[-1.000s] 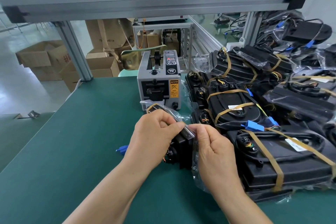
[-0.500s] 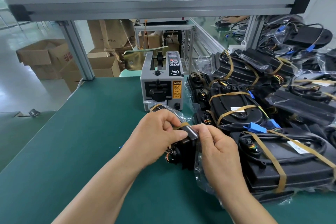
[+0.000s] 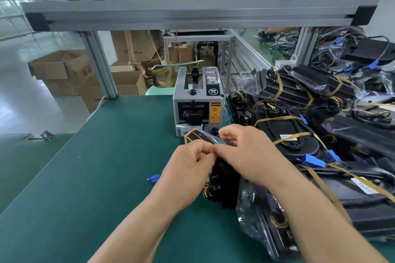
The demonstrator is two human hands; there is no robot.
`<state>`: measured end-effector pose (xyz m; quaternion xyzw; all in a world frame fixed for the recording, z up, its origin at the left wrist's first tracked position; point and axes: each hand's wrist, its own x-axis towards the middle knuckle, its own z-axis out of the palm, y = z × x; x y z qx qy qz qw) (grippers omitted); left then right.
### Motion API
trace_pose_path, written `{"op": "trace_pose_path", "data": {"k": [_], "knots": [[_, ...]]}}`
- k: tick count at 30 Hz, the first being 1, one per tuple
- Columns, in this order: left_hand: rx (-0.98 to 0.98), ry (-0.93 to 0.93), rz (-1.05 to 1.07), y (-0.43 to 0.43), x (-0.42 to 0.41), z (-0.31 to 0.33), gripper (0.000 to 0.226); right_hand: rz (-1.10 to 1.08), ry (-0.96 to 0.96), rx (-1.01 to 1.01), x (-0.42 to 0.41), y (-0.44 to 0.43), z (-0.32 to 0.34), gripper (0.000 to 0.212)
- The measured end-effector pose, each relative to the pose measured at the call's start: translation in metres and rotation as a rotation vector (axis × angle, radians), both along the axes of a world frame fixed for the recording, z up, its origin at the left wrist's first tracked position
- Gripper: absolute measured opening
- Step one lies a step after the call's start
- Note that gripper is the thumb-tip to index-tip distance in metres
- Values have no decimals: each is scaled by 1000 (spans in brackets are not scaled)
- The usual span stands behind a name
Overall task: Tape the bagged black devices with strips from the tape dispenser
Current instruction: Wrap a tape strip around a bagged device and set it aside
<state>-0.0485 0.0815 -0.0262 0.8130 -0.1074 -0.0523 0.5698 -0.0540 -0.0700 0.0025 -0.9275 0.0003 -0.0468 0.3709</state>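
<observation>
Brown tape [image 3: 189, 134] loops the far end of the bagged black device [image 3: 224, 183], which lies on the green mat [image 3: 96, 177] just before the tape dispenser [image 3: 197, 100], within easy reach. My left hand [image 3: 188, 168] and right hand [image 3: 250, 153] curl onto its plastic, fingertips meeting, probably to hold the wrap flat. Exactly what they pinch is hidden.

Matt green mat [image 3: 85, 177] at 8 o'clock. Glossy, crinkled clear plastic bag [image 3: 254, 215] at 5 o'clock. Devices [image 3: 286, 134] at 3 o'clock: matt black plastic, banded in tan tape [image 3: 277, 118]. Dispenser [image 3: 193, 103]: smooth grey casing. Brushed aluminium frame [image 3: 192, 13] overhead.
</observation>
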Motion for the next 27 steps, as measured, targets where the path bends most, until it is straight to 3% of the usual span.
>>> {"op": "trace_pose_path", "data": {"k": [6,10,15,18,25,27], "knots": [[-292,186,166,20,31,11,21,107,137,-28,19,8,-7,54],[-392,218,378,20,80,15,13,97,108,-40,15,4,-12,32],[-445,595,354,-2,127,8,21,7,75,-45,3,-9,-13,34],[-521,719,391,-11,141,0,25,-30,81,-33,-2,-11,-15,33],[-641,702,484,-28,154,-4,25,-30,73,-23,-3,-10,-14,30],[-656,693,543,-32,156,-3,14,-36,71,-13,-4,-9,-14,31]]}}
